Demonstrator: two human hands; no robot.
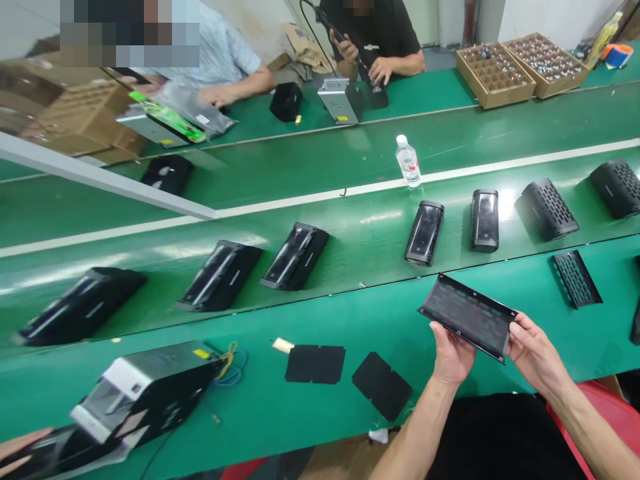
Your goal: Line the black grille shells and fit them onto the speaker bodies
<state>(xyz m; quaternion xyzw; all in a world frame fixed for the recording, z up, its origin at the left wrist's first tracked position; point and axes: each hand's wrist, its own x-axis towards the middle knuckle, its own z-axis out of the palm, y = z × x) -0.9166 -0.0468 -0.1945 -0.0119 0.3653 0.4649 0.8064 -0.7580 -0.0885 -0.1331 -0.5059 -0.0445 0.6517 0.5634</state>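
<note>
A black rectangular cover panel (467,317), its hollow inner side facing up, is held tilted above the green bench. My left hand (453,357) grips its near long edge, thumb on the rim. At the panel's right end, my right hand (535,350) pinches the corner between thumb and fingers. Left of my left hand, two flat black sheets with small notches lie on the bench: one sheet (383,385) closer, another sheet (315,364) farther off. A slotted black cover (577,279) rests on the bench to the right.
Several black speaker-like units, among them one unit (424,233), stand along the green conveyor belt (360,263). A water bottle (409,161) stands there too. A grey metal machine (150,383) sits at left, a person's hand (25,443) beside it. Two people work across the belt near divided cartons (495,73).
</note>
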